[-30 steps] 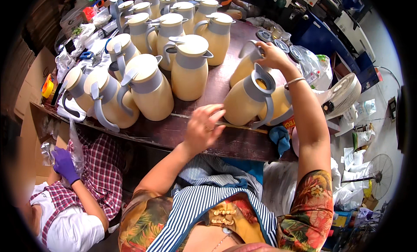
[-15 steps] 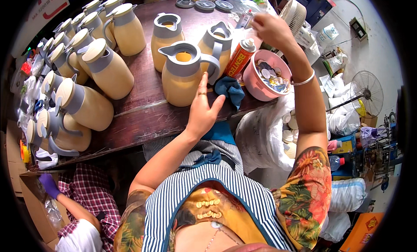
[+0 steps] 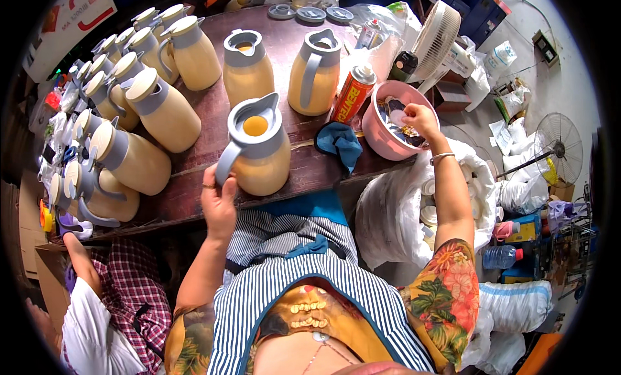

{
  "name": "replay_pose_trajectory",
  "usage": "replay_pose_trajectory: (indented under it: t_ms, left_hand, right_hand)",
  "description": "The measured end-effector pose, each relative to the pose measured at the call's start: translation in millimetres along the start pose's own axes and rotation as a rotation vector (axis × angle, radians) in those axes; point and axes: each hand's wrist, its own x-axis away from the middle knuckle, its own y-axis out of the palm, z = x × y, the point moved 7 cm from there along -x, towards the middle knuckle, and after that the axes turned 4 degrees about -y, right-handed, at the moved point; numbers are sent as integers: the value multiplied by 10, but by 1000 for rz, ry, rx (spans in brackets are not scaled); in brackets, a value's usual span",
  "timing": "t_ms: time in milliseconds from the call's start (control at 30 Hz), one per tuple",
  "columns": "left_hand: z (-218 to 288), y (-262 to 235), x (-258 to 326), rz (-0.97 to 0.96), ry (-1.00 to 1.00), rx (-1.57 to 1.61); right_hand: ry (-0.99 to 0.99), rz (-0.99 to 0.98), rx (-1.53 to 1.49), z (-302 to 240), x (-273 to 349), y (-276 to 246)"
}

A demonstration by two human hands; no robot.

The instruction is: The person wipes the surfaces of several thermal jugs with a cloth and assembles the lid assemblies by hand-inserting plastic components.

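Observation:
A beige thermos jug (image 3: 264,168) with a grey collar and spout stands lidless at the table's front edge, its mouth showing yellow inside. My left hand (image 3: 220,203) is closed about the lower part of its grey handle. Two similar lidless jugs stand behind it, a left one (image 3: 248,80) and a right one (image 3: 315,80). My right hand (image 3: 424,124) reaches into a pink bucket (image 3: 381,139) of small flat pieces, its fingertips pinched at a pale round disc (image 3: 396,117). A blue cloth (image 3: 339,145) and an orange spray can (image 3: 354,93) lie between the hands.
Several lidded jugs (image 3: 165,110) crowd the table's left side. Grey rings (image 3: 310,14) lie at the back, and a small fan (image 3: 436,42) stands back right. Below the bucket is a white sack (image 3: 388,213) of lids. A co-worker in plaid (image 3: 132,278) is at lower left.
The front jug has turned, its handle now at lower left and spout at upper right, and sits nearer me. My left hand moved left onto the handle. My right hand came down into the bucket.

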Motion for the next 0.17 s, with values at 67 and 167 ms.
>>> replay_pose_trajectory:
  t_ms: [67,167]
  left_hand:
    - [58,-41,78,-54,-7,56]
    - [-8,-18,195,-9,-31,31]
  right_hand:
    - [166,19,-421,244,33,-5]
    - [293,63,-805,135,37,-161]
